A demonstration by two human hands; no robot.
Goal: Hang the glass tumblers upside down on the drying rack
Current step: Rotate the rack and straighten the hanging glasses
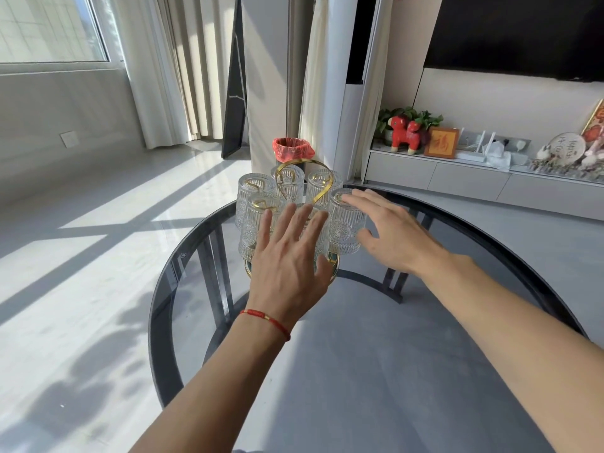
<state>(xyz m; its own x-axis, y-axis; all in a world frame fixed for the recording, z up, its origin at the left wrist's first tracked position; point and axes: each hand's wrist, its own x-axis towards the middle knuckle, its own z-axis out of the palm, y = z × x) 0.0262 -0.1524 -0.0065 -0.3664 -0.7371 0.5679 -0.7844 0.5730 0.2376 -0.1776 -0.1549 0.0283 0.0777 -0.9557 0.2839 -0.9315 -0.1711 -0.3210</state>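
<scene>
Head view: hung tumblers [347,220] just beyond open hands [289,256].

round dark glass table [490,237] carries the gold drying rack [334,266].

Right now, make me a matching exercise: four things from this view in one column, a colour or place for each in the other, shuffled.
Things:
1. left hand
2. right hand
3. drying rack handle
4. bin liner

Descriptions:
A. gold loop above the glass tumblers
B. red, on the floor beyond the glass table
C. wrist with a red string bracelet
D. fingertips over the rightmost tumbler

Pairs: 1-C, 2-D, 3-A, 4-B
</scene>
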